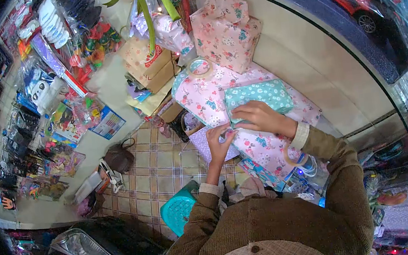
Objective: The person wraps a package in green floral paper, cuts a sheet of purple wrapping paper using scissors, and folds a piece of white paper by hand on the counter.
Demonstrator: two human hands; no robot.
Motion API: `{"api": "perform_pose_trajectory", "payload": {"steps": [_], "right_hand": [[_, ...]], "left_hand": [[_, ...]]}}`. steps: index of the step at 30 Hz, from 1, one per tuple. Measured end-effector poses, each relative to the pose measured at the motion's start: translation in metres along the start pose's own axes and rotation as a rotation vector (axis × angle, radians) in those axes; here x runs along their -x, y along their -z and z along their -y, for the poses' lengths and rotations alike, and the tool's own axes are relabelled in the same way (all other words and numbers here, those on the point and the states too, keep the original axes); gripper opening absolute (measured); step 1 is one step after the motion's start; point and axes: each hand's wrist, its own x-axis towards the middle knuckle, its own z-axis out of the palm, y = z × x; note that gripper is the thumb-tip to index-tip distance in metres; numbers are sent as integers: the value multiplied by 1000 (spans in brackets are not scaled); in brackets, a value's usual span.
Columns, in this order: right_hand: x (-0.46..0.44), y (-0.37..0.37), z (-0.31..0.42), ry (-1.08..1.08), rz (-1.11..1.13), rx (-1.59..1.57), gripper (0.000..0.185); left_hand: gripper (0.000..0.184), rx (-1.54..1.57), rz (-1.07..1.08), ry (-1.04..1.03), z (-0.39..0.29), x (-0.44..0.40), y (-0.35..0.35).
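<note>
parcel (268, 94) in green floral paper is what we see, in the head view, lying on the pink floral surface (264, 158), in front of the person. we find the right hand (257, 116) on its near left corner, fingers bent over the paper. the left hand (220, 141) is just beside that corner, its thumb and fingers drawn near each other; we cannot tell whether either grip is closed on anything. beyond the parcel we see a pink bundle (228, 35), with a tape roll (210, 67) near its left foot. we note another roll (287, 155) nearer the right forearm, and a turquoise stool (178, 209) on the floor (152, 159).
</note>
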Motion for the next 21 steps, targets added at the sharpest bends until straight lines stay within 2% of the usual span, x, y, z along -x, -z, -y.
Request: {"api": "perform_pose_trajectory", "payload": {"steps": [4,7,13,14,17,20,21], "right_hand": [[6,-22,0,42,-143,65,24],[7,-26,4,19,-147,55,20],[16,-46,33,-171,-294,47,22],[19,-48,37,-228,-318,-124,23],[33,-17,48,-235,-304,-126,27],[73,7,27,-337,-397,-62,35],[87,14,18,-381,-419,-41,37]], "left_hand": [[19,-30,13,-31,11,1,-4],[15,-20,65,-18,10,-3,-1],[9,-35,190,-47,1,-13,8],[9,-43,228,-38,2,-14,12],[23,-27,88,-40,-1,-19,34],[48,-109,106,-82,-25,-39,53],[51,-127,171,-159,-38,-47,54]]}}
